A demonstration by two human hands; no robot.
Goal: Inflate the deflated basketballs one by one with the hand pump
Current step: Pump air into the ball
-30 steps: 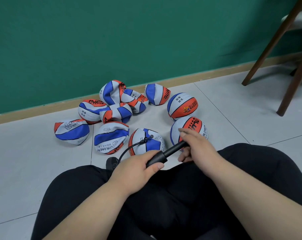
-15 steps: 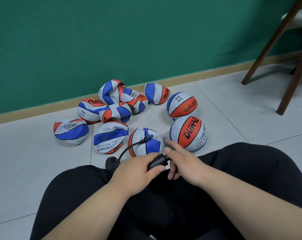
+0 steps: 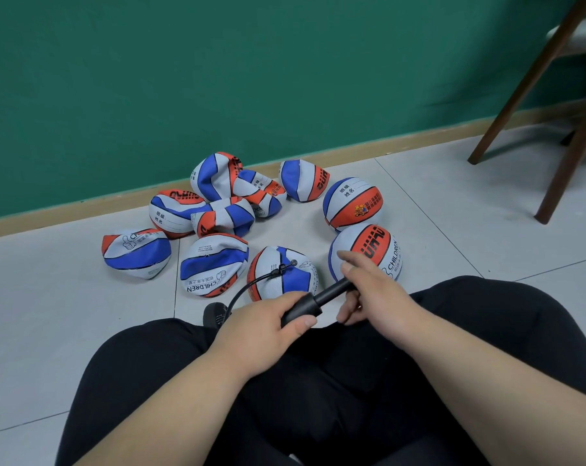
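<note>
Between both hands, over the lap, the black plastic hand pump (image 3: 322, 297) is held. Its barrel is wrapped by the left hand (image 3: 261, 331) and its handle end by the right hand (image 3: 375, 290), index finger straight. The thin black hose (image 3: 248, 287) is plugged into the half-flat red-white-blue basketball (image 3: 285, 280) just beyond the left fingertips. Round inflated basketballs (image 3: 379, 240) sit beyond the right fingers, and crumpled deflated basketballs (image 3: 214, 264) lie farther left.

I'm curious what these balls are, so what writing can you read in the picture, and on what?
"CHILDREN": near round ball.
"CHILDREN": front flat ball.
"班级" and "姓名": far round ball.
"班级" and "姓名": back-left flat ball.
Black brand letters on the orange panels: too stylised to read with certainty.
Small print elsewhere: too small to read.
</note>
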